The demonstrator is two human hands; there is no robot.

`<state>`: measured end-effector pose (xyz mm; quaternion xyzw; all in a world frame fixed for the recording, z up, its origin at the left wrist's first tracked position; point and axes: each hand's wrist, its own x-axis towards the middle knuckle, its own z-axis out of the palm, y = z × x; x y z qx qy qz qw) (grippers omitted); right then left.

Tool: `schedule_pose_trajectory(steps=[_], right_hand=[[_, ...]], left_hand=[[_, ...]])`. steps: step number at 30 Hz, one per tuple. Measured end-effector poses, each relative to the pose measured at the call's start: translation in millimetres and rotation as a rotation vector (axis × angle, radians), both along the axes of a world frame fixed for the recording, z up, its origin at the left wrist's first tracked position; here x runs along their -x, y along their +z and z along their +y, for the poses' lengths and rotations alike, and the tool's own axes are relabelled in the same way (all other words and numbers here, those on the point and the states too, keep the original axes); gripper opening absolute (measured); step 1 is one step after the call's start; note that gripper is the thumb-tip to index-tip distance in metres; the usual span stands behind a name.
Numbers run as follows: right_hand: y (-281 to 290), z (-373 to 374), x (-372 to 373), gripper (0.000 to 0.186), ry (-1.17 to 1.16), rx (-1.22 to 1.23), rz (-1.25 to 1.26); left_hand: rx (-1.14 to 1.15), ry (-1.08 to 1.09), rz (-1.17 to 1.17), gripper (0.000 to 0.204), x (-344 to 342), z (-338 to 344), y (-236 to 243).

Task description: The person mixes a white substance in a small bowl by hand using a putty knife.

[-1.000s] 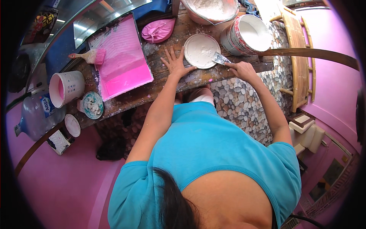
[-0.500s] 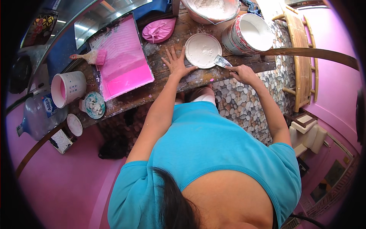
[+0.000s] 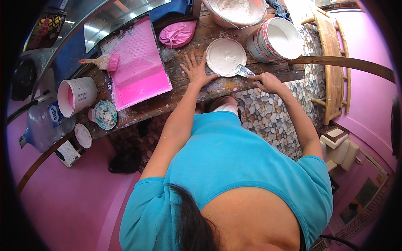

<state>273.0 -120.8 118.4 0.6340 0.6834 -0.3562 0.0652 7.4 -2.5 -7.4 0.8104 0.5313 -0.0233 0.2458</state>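
Observation:
My right hand (image 3: 269,83) grips a putty knife (image 3: 243,70), its blade resting at the lower right rim of a round white lid (image 3: 225,56). White paste or paint with lumps coats the lid's surface. Spread flat on the wooden table, my left hand (image 3: 198,72) has its fingers apart and its thumb close to the lid's left edge; it holds nothing. Just right of the lid stands a paint-streaked bucket (image 3: 259,41) of white paint.
Left are a tray (image 3: 167,88) of pink paint, a pink-tipped brush (image 3: 102,62), a white pail (image 3: 86,95), a teal-rimmed lid (image 3: 105,114) and a plastic bottle (image 3: 39,125). Behind sit a pink bag (image 3: 178,33) and a tub of powder (image 3: 234,8). A bamboo bench (image 3: 331,71) stands right.
The whole view has shifted slightly, moving the scene a little right and down. Both hands keep nearly the same places relative to the lid.

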Motion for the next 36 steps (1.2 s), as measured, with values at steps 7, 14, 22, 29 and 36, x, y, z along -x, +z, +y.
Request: schedule_pose_trajectory(steps=[7, 14, 22, 29, 36], right_hand=[[-15.8, 0.1, 8.2, 0.039, -0.007, -0.016, 0.087], [-23.4, 1.1, 14.2, 0.042, -0.026, -0.05, 0.123], [-35.5, 6.4, 44.5, 0.043, -0.125, -0.095, 0.126], [-44.8, 0.1, 76.2, 0.04, -0.318, -0.137, 0.166], [-53.5, 5.4, 114.5, 0.038, -0.507, -0.189, 0.193]], left_hand=[[-0.011, 0.008, -0.019, 0.124, 0.2, -0.1, -1.8], [-0.024, 0.008, -0.014, 0.125, -0.8, -1.5, -1.5], [-0.014, -0.009, 0.009, 0.124, -2.3, -1.0, -1.6], [-0.024, -0.007, 0.002, 0.123, -1.6, -1.7, -2.0], [-0.027, -0.014, 0.003, 0.121, 0.9, -0.4, -4.7]])
